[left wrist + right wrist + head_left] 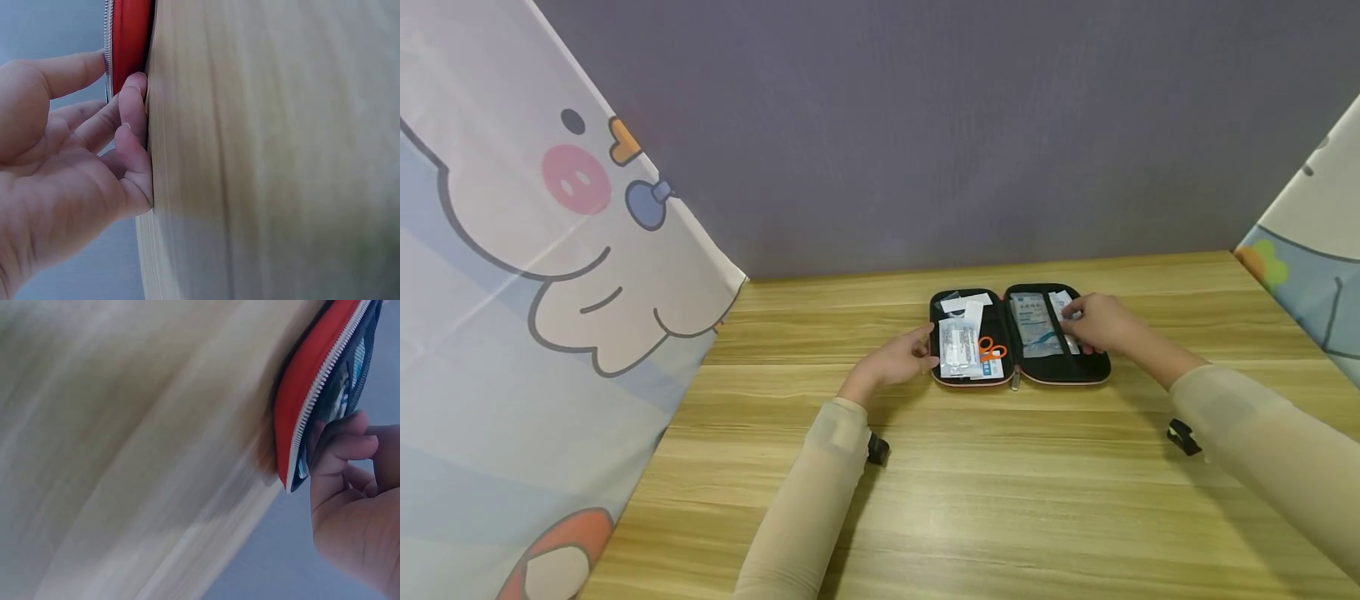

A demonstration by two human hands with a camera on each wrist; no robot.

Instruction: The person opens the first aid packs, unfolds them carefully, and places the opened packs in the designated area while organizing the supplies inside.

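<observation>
A small black-lined first-aid case (1009,367) with a red outer shell (130,44) lies unzipped and spread flat on the table. At its left edge is my left hand (901,357), one fingertip at the zipper and the others curled against the red side. Over the right half, my right hand (1101,322) pinches a narrow white packet (1060,302) beside a dark strap; its fingertips dip inside the rim in the right wrist view. A clear-and-blue packet (1034,325) lies under the strap. Orange-handled scissors (992,348) and white packets (958,346) fill the left half.
The wood-grain table (1000,483) meets a grey wall panel (925,142) behind the case. Cartoon-printed cloth (490,375) hangs at the left, with more printed cloth (1330,225) at the right. A metal zipper pull (1016,381) hangs at the case's front.
</observation>
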